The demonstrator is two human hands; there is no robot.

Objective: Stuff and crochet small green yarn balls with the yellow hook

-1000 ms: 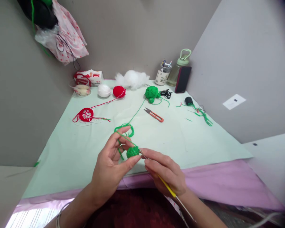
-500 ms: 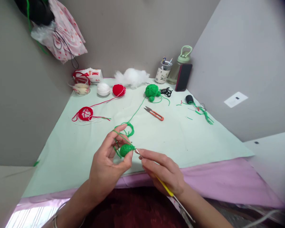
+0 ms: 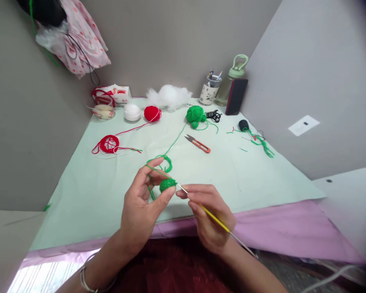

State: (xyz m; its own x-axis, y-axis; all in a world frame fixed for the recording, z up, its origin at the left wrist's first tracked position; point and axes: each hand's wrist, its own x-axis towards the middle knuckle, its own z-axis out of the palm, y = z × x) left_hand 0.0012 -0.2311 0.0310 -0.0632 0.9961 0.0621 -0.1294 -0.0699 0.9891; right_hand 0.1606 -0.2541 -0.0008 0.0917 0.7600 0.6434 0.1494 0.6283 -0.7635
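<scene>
My left hand (image 3: 142, 207) pinches a small green crocheted piece (image 3: 167, 185) between thumb and fingers, with green yarn looped over its raised forefinger. My right hand (image 3: 209, 213) grips a yellow-handled crochet hook (image 3: 212, 216), whose metal tip touches the piece's right side. The green yarn strand (image 3: 175, 140) runs from a loose coil (image 3: 164, 162) on the pale green mat (image 3: 247, 179) back to a green yarn ball (image 3: 195, 114). Both hands hover over the mat's near edge.
Orange thread snips (image 3: 198, 144) lie mid-mat. At the back stand a red yarn ball (image 3: 152, 113), a white ball (image 3: 132, 112), white stuffing (image 3: 169, 95), a pen cup (image 3: 210, 90), a bottle (image 3: 232, 81) and a phone (image 3: 236, 97). A red yarn tangle (image 3: 110, 143) lies left, green scraps (image 3: 260, 144) right.
The right hand has drawn back and turned, so the hook now slants more toward the lower right. The green piece has risen slightly in the left hand.
</scene>
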